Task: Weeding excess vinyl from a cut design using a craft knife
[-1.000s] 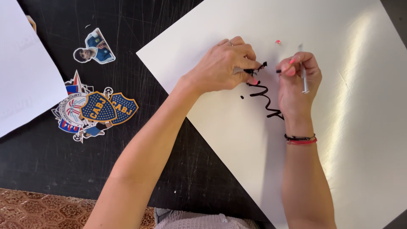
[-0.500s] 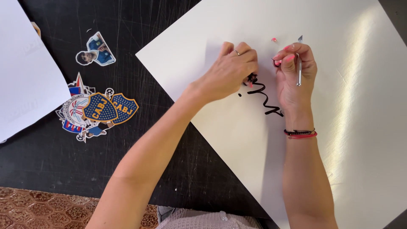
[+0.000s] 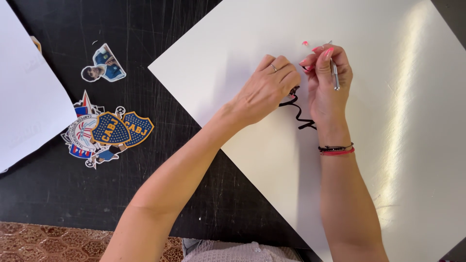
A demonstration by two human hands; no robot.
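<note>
A large white card sheet [image 3: 388, 160] lies tilted on a black table [image 3: 63, 194]. A thin black wavy strip [image 3: 300, 114] lies on the sheet between my hands. My left hand [image 3: 266, 87], with a ring, presses its curled fingers on the strip's upper end. My right hand [image 3: 326, 77] grips a slim silver tool [image 3: 335, 76] and pinches at the strip's top with pink-nailed fingertips. A tiny pink scrap [image 3: 305, 43] sits just above the hands.
Shield-shaped blue and yellow cut-out stickers [image 3: 114, 130] and a small cut-out of figures [image 3: 103, 65] lie on the table at left. Another white sheet [image 3: 26, 106] covers the far left. A patterned floor [image 3: 48, 242] shows at the bottom.
Both hands have shifted slightly up the sheet. My left hand has turned its fingers down over the strip's top end, and the right hand has closed in beside it.
</note>
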